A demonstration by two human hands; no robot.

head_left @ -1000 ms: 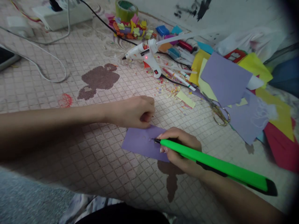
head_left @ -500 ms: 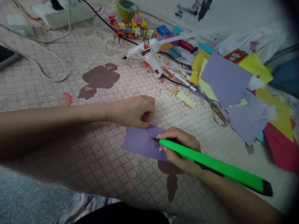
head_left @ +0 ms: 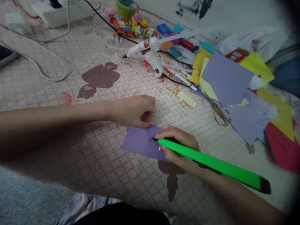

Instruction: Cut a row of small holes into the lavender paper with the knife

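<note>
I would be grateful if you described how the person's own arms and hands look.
The left forearm and right forearm are bare, with no sleeves in view. The left hand and right hand wear no gloves, and no watch, bracelet or ring shows. Some right-hand fingernails look shiny.

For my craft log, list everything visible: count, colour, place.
Paper: one, purple, front
Pen-like tool: one, green, over paper
Glue gun: one, white, centre
Scissors: one, gold, right
Sheets: several, mixed colours, right
Scraps: many, mixed colours, centre
Tape roll: one, green, back
Flowered ring: one, multicoloured, back
Power strip: one, white, left
Cables: several, white or black, back
Device: one, grey, left
Bag: one, clear, back right
Cloth: one, beige, underneath
Left hand: one, bare, at paper
Right hand: one, bare, holding tool
</note>
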